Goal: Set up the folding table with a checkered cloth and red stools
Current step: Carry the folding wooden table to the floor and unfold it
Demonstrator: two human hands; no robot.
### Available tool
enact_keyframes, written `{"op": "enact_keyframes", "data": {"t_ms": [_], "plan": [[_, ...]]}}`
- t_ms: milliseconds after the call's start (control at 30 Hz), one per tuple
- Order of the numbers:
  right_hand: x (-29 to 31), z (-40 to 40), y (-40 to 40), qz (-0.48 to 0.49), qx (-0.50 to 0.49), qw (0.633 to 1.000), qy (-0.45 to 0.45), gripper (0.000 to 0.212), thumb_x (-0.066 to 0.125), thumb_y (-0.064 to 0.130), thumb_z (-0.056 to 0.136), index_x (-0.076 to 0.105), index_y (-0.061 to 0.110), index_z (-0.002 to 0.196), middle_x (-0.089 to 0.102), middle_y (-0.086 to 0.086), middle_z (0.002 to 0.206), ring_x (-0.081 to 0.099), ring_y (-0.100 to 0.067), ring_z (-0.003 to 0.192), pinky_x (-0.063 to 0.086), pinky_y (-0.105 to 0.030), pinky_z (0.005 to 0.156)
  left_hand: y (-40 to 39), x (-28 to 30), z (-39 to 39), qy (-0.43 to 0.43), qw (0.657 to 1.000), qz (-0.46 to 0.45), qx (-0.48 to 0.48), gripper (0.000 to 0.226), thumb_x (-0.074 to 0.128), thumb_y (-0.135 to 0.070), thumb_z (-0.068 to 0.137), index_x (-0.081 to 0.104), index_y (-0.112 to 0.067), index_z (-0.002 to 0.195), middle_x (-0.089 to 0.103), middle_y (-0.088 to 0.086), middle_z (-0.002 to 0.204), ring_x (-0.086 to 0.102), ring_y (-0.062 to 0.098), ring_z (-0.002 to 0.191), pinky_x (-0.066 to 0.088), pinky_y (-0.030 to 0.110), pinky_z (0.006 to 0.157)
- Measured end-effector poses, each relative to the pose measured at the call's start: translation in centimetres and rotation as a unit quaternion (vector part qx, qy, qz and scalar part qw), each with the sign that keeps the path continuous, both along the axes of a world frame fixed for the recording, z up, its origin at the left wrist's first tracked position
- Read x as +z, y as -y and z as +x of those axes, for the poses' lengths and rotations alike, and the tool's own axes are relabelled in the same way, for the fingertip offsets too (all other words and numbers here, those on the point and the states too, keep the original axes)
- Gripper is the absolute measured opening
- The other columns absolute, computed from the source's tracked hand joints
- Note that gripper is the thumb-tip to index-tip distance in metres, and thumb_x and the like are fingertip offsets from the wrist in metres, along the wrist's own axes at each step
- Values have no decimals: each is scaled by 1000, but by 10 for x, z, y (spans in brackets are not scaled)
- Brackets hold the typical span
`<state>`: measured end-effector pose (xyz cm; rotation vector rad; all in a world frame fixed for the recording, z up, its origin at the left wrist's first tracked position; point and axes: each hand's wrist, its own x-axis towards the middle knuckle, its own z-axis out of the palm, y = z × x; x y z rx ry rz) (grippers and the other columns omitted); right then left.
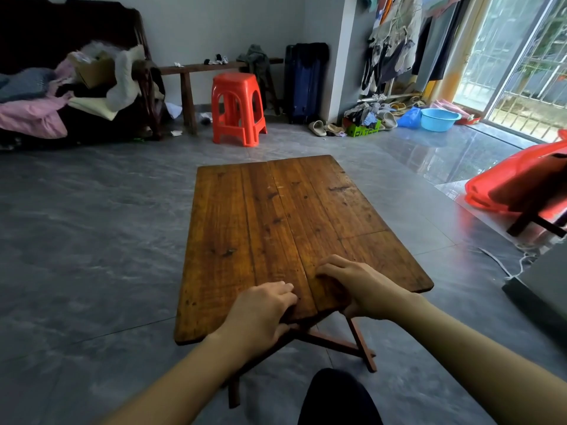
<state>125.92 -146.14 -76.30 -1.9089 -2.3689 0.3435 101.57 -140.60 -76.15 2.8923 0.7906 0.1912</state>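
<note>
A wooden folding table (276, 216) stands unfolded on the grey floor in front of me, its crossed legs showing under the near edge. My left hand (260, 311) grips the near edge of the tabletop, fingers on top and thumb underneath. My right hand (359, 286) grips the same edge just to the right, fingers curled on the wood. A stack of red plastic stools (237, 108) stands against the far wall beyond the table. No checkered cloth is in sight.
A cluttered sofa (61, 87) fills the far left. A wooden bench (199, 69) and a dark suitcase (305, 81) line the back wall. Shoes, a blue basin (438, 118) and hanging clothes sit at the right. A red bag (518, 182) lies on furniture at right.
</note>
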Motion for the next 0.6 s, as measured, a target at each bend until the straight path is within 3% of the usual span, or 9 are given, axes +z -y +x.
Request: {"op": "enact_keyframes", "data": {"t_ms": [267, 433, 600], "plan": [[0, -8, 3, 9, -11, 999, 39, 81, 81, 30, 72, 35, 34, 138, 28, 14, 141, 51, -14, 107, 50, -25, 73, 1, 6, 1, -4, 1000, -14, 15, 51, 68, -40, 85, 52, -28, 131, 46, -10, 143, 41, 11, 130, 40, 30, 105], [19, -21, 8, -17, -34, 998, 56, 85, 72, 62, 74, 37, 28, 144, 31, 6, 148, 37, -18, 130, 40, -36, 105, -2, 13, -10, -71, 995, 1, -64, 53, 57, -48, 90, 47, -26, 137, 37, -5, 149, 32, 14, 136, 38, 37, 108], [20, -28, 0, 5, -115, 992, 48, 84, 62, 66, 81, 27, 32, 149, 23, -2, 158, 26, -25, 143, 31, -51, 114, -23, 30, -21, -81, 996, -4, 27, 55, 54, -52, 92, 43, -30, 141, 32, -6, 154, 26, 14, 140, 30, 38, 113]]}}
